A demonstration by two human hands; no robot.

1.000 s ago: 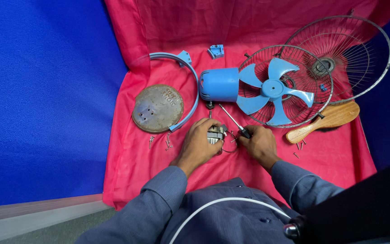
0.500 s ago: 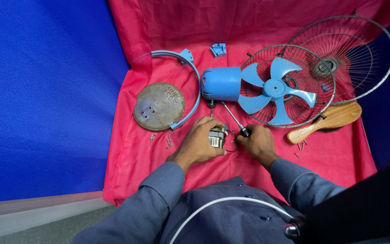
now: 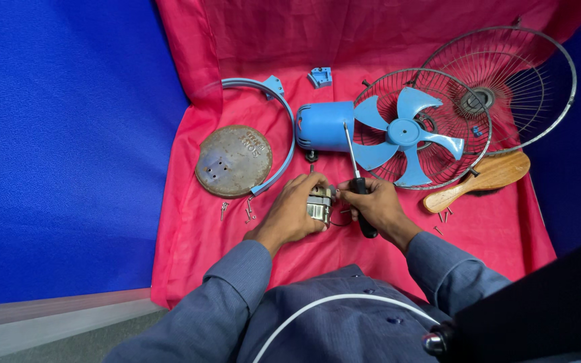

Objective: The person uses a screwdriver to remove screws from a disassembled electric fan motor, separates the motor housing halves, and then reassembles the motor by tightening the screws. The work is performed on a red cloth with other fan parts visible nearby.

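My left hand [image 3: 292,214] grips a small metal motor part [image 3: 319,204] just above the red cloth [image 3: 237,255]. My right hand [image 3: 379,210] holds a black-handled screwdriver [image 3: 358,185] with its shaft pointing up and away, while its fingertips pinch at the right side of the motor part. Directly beyond my hands lies a blue fan motor housing [image 3: 324,126] with a blue blade [image 3: 406,132] inside a wire guard [image 3: 421,128].
A round rusty base plate [image 3: 233,160] and a blue curved bracket [image 3: 270,107] lie at the left. Loose screws [image 3: 247,212] sit below the plate, more [image 3: 442,218] at the right. A second wire guard [image 3: 512,81], a wooden brush [image 3: 479,180] and a small blue clip [image 3: 320,76] lie beyond.
My right hand has swung the screwdriver so its shaft now points up towards the motor housing, and its fingers have come onto the motor part. The left hand has stayed in place.
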